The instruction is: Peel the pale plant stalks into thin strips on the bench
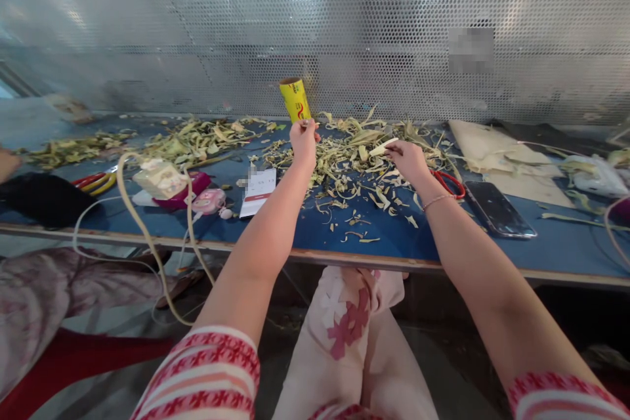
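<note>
My left hand (304, 139) is closed with its fingertips pressed together, just in front of the lower end of a yellow printed tube (294, 98). The tube leans slightly and its top is open. What the fingers hold, if anything, is too small to make out. Between the thumb and fingers of my right hand (407, 160) is a pale, flat dried strip of leaf (382, 147), pointing left. Beneath both hands spreads a loose pile of dried plant pieces (344, 154), with small scraps scattered toward the front edge. Red-handled scissors (450, 185) lie beside my right wrist, partly hidden by it.
On the blue table (384, 251) lie a phone (499, 209), brown card sheets (497, 151), a white paper booklet (259, 189) and a purple pouch (182, 191). More dried leaves (201, 138) are heaped left. A perforated metal wall (344, 26) stands behind. Another person sits at left.
</note>
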Demonstrator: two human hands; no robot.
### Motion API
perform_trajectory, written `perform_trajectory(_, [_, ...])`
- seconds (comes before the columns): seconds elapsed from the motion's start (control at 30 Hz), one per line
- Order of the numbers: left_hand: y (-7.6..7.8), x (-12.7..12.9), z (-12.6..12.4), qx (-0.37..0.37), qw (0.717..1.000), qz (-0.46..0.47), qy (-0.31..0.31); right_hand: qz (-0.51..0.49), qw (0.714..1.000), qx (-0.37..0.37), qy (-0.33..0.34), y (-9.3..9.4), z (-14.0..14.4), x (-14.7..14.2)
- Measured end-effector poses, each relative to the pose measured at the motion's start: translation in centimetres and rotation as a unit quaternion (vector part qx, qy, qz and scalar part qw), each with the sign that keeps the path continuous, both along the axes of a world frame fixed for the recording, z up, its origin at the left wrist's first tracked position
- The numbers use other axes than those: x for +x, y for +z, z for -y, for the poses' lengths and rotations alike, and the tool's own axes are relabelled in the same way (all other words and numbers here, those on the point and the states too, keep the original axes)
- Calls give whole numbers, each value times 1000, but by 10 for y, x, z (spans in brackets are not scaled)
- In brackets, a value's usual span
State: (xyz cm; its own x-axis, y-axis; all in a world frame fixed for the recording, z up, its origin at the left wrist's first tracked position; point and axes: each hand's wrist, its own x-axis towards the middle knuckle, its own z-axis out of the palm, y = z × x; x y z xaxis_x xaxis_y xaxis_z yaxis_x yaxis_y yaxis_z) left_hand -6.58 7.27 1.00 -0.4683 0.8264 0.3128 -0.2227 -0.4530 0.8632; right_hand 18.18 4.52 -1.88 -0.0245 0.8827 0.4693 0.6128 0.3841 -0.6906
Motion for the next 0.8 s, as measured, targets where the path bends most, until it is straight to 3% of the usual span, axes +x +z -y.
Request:
perform_trajectory(0.3, [-9, 7, 4, -34, 988, -121, -90, 140, 989, 1, -51, 8, 13, -7])
perform_trajectory(0.4, [-9, 5, 2, -38, 990, -107, -88, 128, 990, 51, -42, 8, 13, -13])
perform_trajectory(0.53, [-8, 5, 4, -39, 980, -119, -156, 79, 988, 119, -66, 3, 9, -13])
perform_trajectory(0.8, [-6, 19, 16, -27, 945, -203, -256, 55, 996, 71, -23, 3, 11, -12])
